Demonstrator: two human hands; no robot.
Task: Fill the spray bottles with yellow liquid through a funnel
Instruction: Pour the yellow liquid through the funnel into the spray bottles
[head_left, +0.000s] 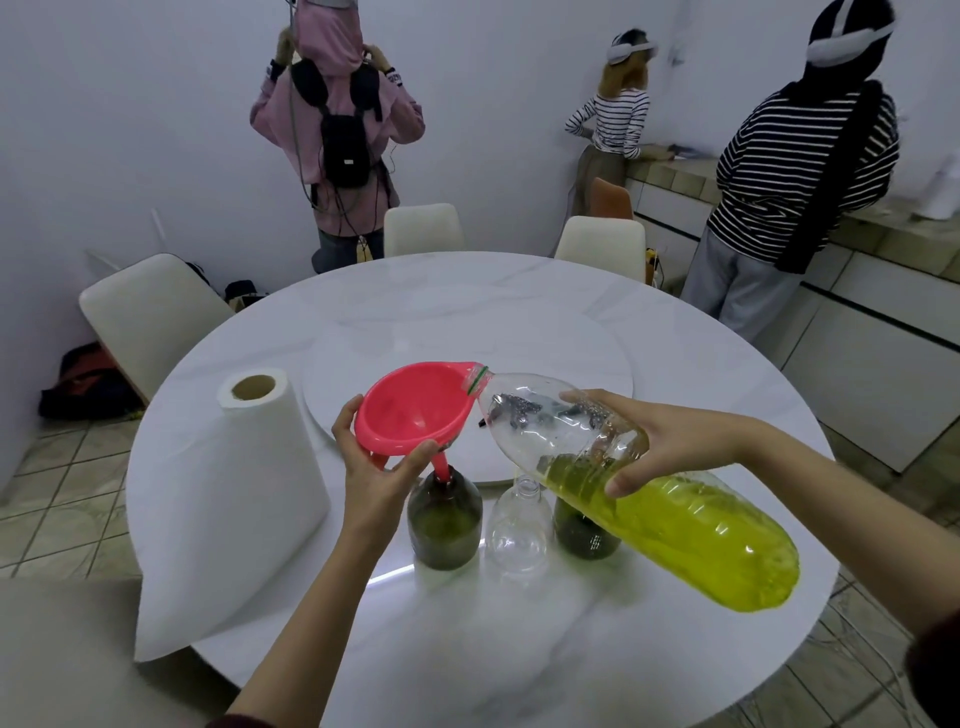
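The left hand (371, 467) pinches the rim of the pink funnel (415, 410), whose spout sits in the neck of the left bottle (444, 525). The right hand (660, 441) wraps the large plastic bottle of yellow liquid (675, 525), tilted with its mouth touching the funnel's rim at two o'clock; no stream shows. The left bottle and the one at three o'clock (584, 535) look dark and filled. The clear bottle (519, 525) between them stands empty, probably what is left to fill.
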